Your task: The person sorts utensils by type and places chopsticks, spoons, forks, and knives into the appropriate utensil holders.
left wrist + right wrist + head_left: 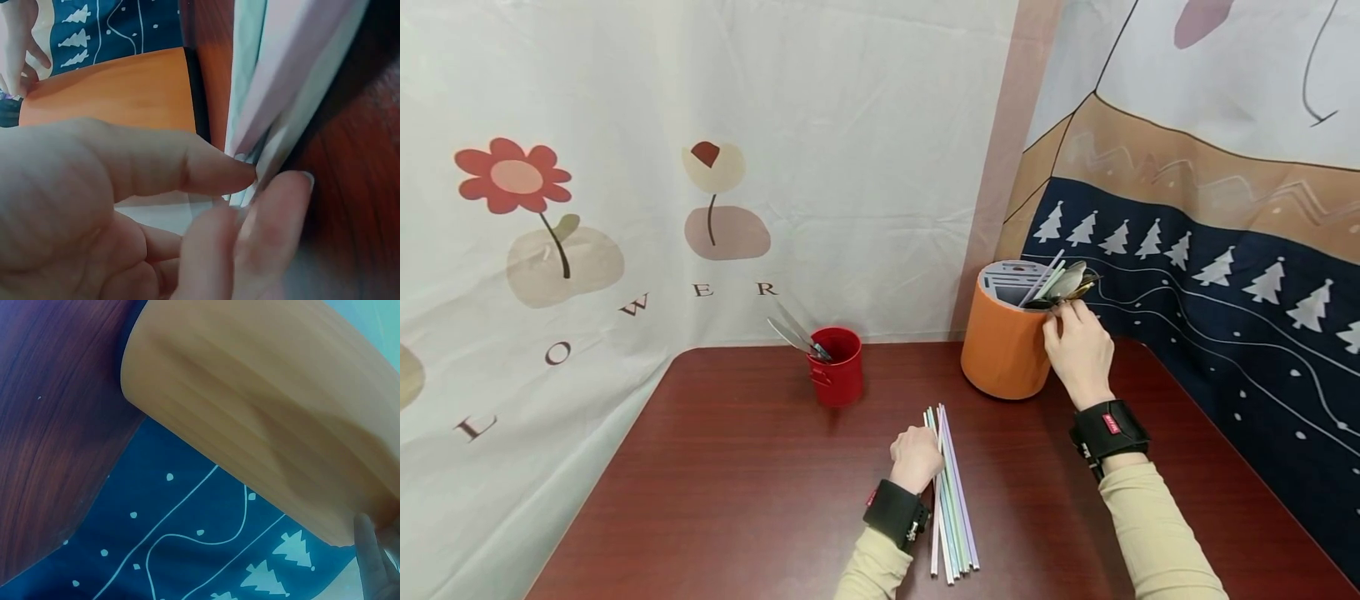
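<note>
A bundle of pastel straws (953, 492) lies on the dark wooden table (737, 492), pointing away from me. My left hand (916, 457) rests on its far end. Thumb and fingertips (250, 181) pinch the straws (281, 81) there. At the back right stands an orange cylindrical holder (1004, 346) with slots in its top, holding a few straws and spoons (1067, 285). My right hand (1077, 346) is at its rim, fingers curled on a spoon handle. The right wrist view shows mostly the holder's wall (262, 425) and one fingertip (370, 553).
A red cup (837, 377) with metal utensils leaning out stands at the back middle of the table. Printed cloth backdrops hang close behind and to the right. The table's rounded corners lie at the back left and back right.
</note>
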`<control>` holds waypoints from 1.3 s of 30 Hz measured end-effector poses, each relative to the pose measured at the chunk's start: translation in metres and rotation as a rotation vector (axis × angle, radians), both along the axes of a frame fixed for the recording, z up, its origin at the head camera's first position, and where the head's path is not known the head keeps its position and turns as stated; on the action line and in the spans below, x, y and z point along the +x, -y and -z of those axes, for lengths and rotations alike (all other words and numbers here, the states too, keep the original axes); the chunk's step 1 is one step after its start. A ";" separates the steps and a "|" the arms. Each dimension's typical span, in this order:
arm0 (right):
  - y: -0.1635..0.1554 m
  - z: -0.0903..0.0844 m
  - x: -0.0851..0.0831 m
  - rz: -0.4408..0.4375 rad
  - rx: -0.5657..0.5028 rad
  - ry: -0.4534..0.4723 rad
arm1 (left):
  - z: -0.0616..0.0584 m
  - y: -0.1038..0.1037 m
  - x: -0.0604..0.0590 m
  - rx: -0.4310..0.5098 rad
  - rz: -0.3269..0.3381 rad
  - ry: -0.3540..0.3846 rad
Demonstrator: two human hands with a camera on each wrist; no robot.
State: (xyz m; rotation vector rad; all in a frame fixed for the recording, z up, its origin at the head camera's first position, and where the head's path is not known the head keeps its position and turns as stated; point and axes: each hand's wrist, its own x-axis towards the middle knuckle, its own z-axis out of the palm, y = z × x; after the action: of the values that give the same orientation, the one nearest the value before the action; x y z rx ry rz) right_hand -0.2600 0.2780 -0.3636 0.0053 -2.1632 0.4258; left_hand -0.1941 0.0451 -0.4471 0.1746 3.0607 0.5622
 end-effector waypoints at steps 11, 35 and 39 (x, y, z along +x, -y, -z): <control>0.000 0.000 0.000 -0.003 0.000 -0.004 | 0.001 -0.002 0.000 -0.017 -0.070 -0.036; 0.000 0.000 0.001 -0.002 -0.001 0.016 | -0.003 0.000 -0.002 0.048 -0.143 -0.171; 0.000 0.000 0.001 -0.001 0.000 0.014 | -0.007 0.001 -0.003 0.061 -0.161 -0.201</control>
State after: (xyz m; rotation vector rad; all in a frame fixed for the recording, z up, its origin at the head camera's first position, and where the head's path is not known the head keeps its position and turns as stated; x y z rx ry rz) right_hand -0.2594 0.2779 -0.3639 0.0032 -2.1773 0.4269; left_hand -0.1976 0.0445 -0.4399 -0.0165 3.2758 0.6864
